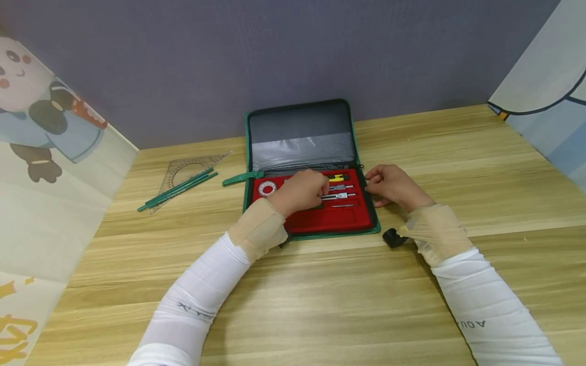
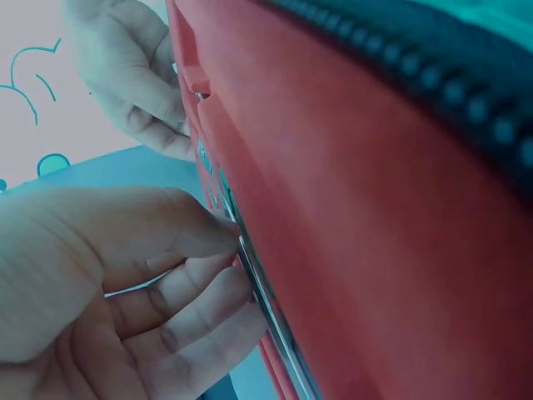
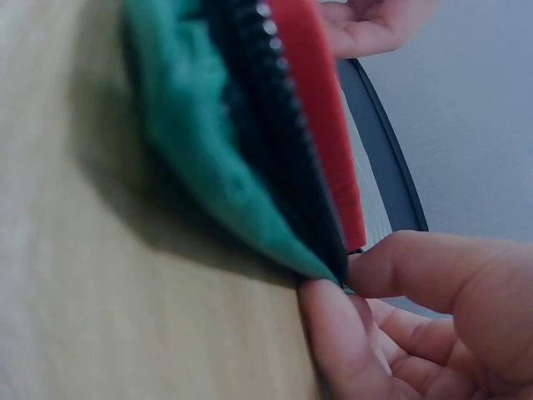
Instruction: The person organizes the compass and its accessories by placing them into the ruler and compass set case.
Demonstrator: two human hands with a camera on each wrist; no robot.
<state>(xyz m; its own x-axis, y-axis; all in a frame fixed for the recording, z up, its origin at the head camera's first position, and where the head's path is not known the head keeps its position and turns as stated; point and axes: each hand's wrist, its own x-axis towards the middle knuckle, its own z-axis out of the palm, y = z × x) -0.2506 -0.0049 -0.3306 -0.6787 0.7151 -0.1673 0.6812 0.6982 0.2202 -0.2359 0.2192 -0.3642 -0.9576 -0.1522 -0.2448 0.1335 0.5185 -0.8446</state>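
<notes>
While the left hand (image 1: 303, 190) pinched a silver metal compass (image 1: 342, 195) at the head view's centre, only the right wrist view showed, lower right, the right hand (image 3: 450, 287) clamped on the green zippered case (image 3: 225, 187).

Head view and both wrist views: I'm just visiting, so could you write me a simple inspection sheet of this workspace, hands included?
Surface: wood-grain table.
Job's things: green case, open; its red tray holds metal tools and a yellow-and-black item.
Clutter: green pencils on a clear set square, left of the case.
Hands: left hand touches one of the metal tools, grip unclear; right hand pinches the case's edge.
Cables: nothing seen.
Surroundings: greyish wall behind, printed panels at both sides.
</notes>
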